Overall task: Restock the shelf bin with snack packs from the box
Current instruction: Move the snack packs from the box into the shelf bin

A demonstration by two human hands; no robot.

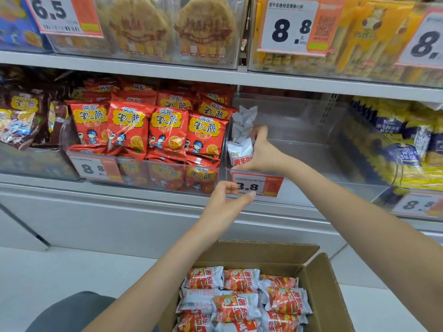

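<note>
Far left, middle shelf: dark brown snack bags, partly blurred. Beside them, a clear bin of red snack packs with a price tag on its front wall. Top shelf, left to centre: a price card and round biscuits behind clear plastic.

Centre, below the shelf edge: left hand, raised in front of the shelf lip, fingers loosely curled, thumb extended toward the orange-and-white price label; nothing held between them.

Centre, just right of the red packs: clear shelf bin, mostly bare inside. At its left wall, a short row of white snack packs, standing upright, one behind another. Right hand, reaching over the front rim into the bin, fingers wrapped round the right side of the frontmost white pack, which lies between the palm and the left wall of the bin, red lettering facing forward. Further white packs directly behind the grasped one, rising above the fingertips.

Bottom centre to right: open cardboard box on the pale floor, flaps up, filled with orange-and-white snack packs lying flat in layers, well below both hands.

Right: yellow and dark blue packs in the adjoining bin; above, yellow wafer sticks behind an 8.8 price card.
</note>
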